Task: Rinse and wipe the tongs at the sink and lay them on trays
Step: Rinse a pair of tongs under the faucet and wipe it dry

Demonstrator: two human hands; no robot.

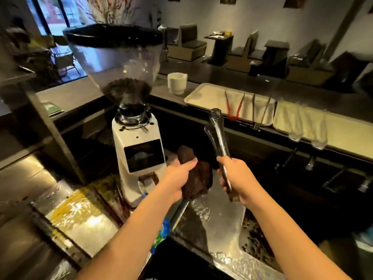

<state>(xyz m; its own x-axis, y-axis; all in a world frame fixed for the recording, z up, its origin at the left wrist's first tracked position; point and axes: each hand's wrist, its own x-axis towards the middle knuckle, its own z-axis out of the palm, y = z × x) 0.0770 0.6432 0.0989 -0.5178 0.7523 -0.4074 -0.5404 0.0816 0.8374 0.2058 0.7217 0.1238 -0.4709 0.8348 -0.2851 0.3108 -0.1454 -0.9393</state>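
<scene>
My right hand (234, 174) grips a pair of shiny steel tongs (218, 134) near the hinge end, tips pointing up and away over the sink (222, 229). My left hand (179, 178) holds a dark brown cloth (198, 176) bunched just left of the tongs, apart from them. On the raised counter behind, a cream tray (203, 98) carries red-tipped tongs (234, 107) and a steel pair (261, 110). A second cream tray (343, 128) to its right holds pale items that I cannot make out.
A white coffee grinder (137, 138) with a bean hopper stands close on the left of the sink. A white cup (177, 82) sits on the counter left of the trays. Wet steel worktop (80, 215) lies to the left. Taps (310, 160) hang under the counter at right.
</scene>
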